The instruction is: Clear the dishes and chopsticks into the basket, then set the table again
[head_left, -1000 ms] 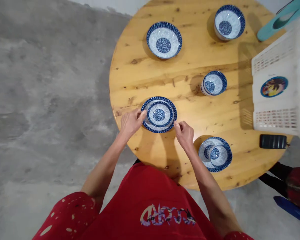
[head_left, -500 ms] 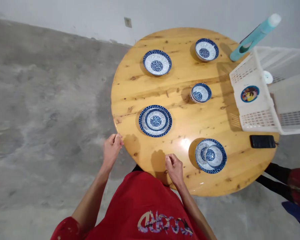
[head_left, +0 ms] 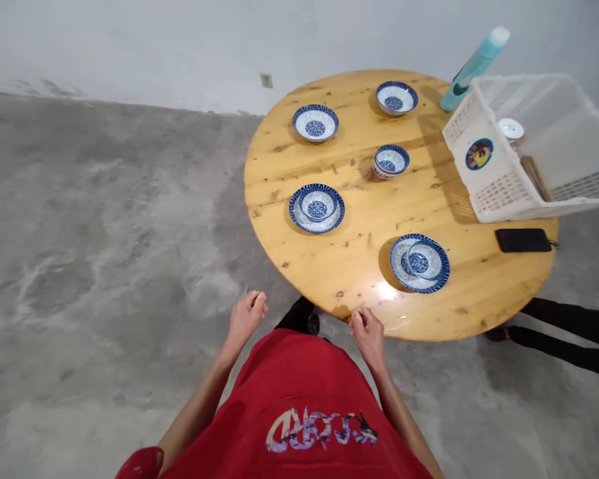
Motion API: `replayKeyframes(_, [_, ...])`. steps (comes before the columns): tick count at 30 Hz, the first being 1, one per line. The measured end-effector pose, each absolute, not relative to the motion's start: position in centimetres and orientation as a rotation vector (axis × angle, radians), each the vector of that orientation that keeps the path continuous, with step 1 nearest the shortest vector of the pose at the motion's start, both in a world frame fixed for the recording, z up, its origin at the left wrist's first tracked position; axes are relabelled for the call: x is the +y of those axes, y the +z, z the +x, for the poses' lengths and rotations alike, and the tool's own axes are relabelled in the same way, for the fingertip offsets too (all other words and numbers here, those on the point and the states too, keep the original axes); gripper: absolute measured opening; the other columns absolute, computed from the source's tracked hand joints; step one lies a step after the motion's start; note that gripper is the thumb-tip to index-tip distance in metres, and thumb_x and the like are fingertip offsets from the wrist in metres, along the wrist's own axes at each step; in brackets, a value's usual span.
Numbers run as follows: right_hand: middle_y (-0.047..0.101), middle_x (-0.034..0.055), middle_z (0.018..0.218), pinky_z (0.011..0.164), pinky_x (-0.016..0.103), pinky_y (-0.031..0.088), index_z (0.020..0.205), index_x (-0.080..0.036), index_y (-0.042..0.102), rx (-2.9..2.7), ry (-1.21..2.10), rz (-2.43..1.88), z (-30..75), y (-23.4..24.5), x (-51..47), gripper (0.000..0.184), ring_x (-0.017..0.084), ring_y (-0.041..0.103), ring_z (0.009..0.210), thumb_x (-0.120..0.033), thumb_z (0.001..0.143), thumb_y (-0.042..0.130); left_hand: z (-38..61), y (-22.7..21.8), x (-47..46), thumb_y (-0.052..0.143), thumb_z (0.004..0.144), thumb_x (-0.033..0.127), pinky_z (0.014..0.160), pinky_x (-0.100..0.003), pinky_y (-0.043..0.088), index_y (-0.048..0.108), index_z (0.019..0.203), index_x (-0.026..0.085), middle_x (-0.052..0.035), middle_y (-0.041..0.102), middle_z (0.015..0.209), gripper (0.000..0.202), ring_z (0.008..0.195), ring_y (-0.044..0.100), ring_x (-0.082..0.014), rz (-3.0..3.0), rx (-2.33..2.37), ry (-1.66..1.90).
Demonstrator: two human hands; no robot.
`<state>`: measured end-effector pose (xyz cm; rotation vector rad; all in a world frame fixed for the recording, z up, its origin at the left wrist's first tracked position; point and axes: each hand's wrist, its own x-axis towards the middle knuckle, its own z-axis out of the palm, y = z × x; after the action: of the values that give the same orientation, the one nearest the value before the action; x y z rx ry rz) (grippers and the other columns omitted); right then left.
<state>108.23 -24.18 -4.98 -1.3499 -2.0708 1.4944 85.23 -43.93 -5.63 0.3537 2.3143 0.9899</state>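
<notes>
My left hand hangs over the concrete floor, off the round wooden table, fingers loosely curled and holding nothing. My right hand is at the table's near edge, fingers curled, also holding nothing. Nearest on the table are a blue-and-white plate with a small bowl stacked in it and a second plate with a bowl. Farther back sit a small bowl, a shallow dish and another bowl.
A white plastic basket stands at the table's right side with a small white dish inside. A black phone lies in front of it. A teal bottle leans behind. Another person's dark legs are at the right.
Both hands let go of the stacked plate and bowl and drew back off the table toward my body. The view pulled back and now takes in the whole table.
</notes>
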Motion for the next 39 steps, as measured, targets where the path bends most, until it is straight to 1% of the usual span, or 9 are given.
replayKeyframes(5, [0.056, -0.0023, 0.062, 0.053, 0.023, 0.042, 0.077, -0.021, 0.055, -2.115, 1.576, -1.250, 107.6, -5.6, -26.7, 0.032, 0.013, 0.053, 0.052, -0.048, 0.092, 0.046, 86.7, -6.2, -48.7, 0.043, 0.084, 0.046, 0.060, -0.024, 0.041, 0.060, 0.071, 0.020, 0.0011, 0.065, 0.063, 0.034, 0.056, 0.059, -0.0141, 0.243, 2.390, 0.974])
replayKeyframes(9, [0.057, -0.0023, 0.063, 0.053, 0.024, 0.044, 0.081, -0.021, 0.057, -2.092, 1.587, -1.249, 106.9, -5.4, -27.9, 0.032, 0.013, 0.053, 0.051, -0.048, 0.092, 0.046, 85.5, -6.4, -49.2, 0.043, 0.084, 0.046, 0.059, -0.024, 0.041, 0.060, 0.072, 0.020, 0.0007, 0.065, 0.063, 0.033, 0.056, 0.059, -0.0147, 0.199, 2.392, 1.024])
replayKeyframes(14, [0.056, -0.0025, 0.062, 0.051, 0.025, 0.044, 0.085, -0.020, 0.059, -2.095, 1.572, -1.276, 103.8, -5.1, -28.6, 0.033, 0.013, 0.053, 0.050, -0.050, 0.091, 0.047, 81.5, -6.2, -49.5, 0.043, 0.085, 0.046, 0.061, -0.024, 0.042, 0.060, 0.072, 0.020, -0.0002, 0.067, 0.067, 0.034, 0.057, 0.060, -0.0145, 0.221, 2.383, 1.077])
replayKeyframes(20, [0.058, -0.0025, 0.062, 0.050, 0.024, 0.042, 0.084, -0.020, 0.059, -2.163, 1.616, -1.191, 92.7, -5.0, -31.0, 0.032, 0.013, 0.053, 0.048, -0.048, 0.091, 0.047, 73.4, -7.7, -56.1, 0.043, 0.085, 0.050, 0.062, -0.025, 0.043, 0.059, 0.069, 0.020, -0.0003, 0.067, 0.066, 0.037, 0.060, 0.062, -0.0152, 0.136, 2.458, 1.004])
replayKeyframes(25, [0.058, -0.0022, 0.063, 0.051, 0.022, 0.041, 0.083, -0.021, 0.058, -2.284, 1.626, -1.017, 81.6, -4.5, -34.7, 0.026, 0.012, 0.055, 0.051, -0.041, 0.092, 0.044, 65.2, -9.3, -62.8, 0.048, 0.076, 0.050, 0.061, -0.028, 0.049, 0.061, 0.077, 0.020, -0.0013, 0.066, 0.064, 0.034, 0.057, 0.062, -0.0177, -0.221, 2.389, 1.174])
replayKeyframes(28, [0.059, -0.0020, 0.064, 0.054, 0.022, 0.042, 0.085, -0.021, 0.059, -2.291, 1.633, -0.995, 76.9, -4.2, -36.8, 0.025, 0.013, 0.057, 0.055, -0.039, 0.093, 0.043, 60.2, -9.1, -64.8, 0.049, 0.075, 0.048, 0.062, -0.028, 0.050, 0.062, 0.079, 0.019, -0.0019, 0.066, 0.065, 0.031, 0.058, 0.062, -0.0181, -0.258, 2.396, 1.163])
replayKeyframes(33, [0.059, -0.0020, 0.065, 0.055, 0.022, 0.044, 0.088, -0.021, 0.060, -2.261, 1.636, -1.047, 72.8, -4.2, -38.1, 0.023, 0.013, 0.058, 0.056, -0.038, 0.092, 0.045, 52.7, -8.0, -62.5, 0.048, 0.079, 0.047, 0.064, -0.026, 0.048, 0.063, 0.078, 0.020, -0.0023, 0.068, 0.070, 0.031, 0.065, 0.063, -0.0175, -0.015, 2.437, 1.142])
replayKeyframes(37, [0.060, -0.0017, 0.066, 0.055, 0.023, 0.045, 0.089, -0.020, 0.060, -2.196, 1.634, -1.141, 70.4, -4.1, -37.6, 0.023, 0.013, 0.058, 0.055, -0.038, 0.092, 0.045, 48.8, -7.2, -56.8, 0.046, 0.082, 0.044, 0.063, -0.025, 0.046, 0.061, 0.075, 0.020, -0.0015, 0.067, 0.070, 0.029, 0.063, 0.062, -0.0157, 0.196, 2.360, 1.203])
replayKeyframes(39, [0.059, -0.0021, 0.065, 0.053, 0.023, 0.044, 0.089, -0.020, 0.060, -2.168, 1.663, -1.155, 68.8, -4.2, -37.2, 0.023, 0.012, 0.057, 0.053, -0.038, 0.092, 0.045, 47.5, -6.8, -53.5, 0.046, 0.083, 0.044, 0.063, -0.025, 0.046, 0.061, 0.077, 0.020, -0.0008, 0.067, 0.070, 0.028, 0.062, 0.061, -0.0149, 0.284, 2.273, 1.232])
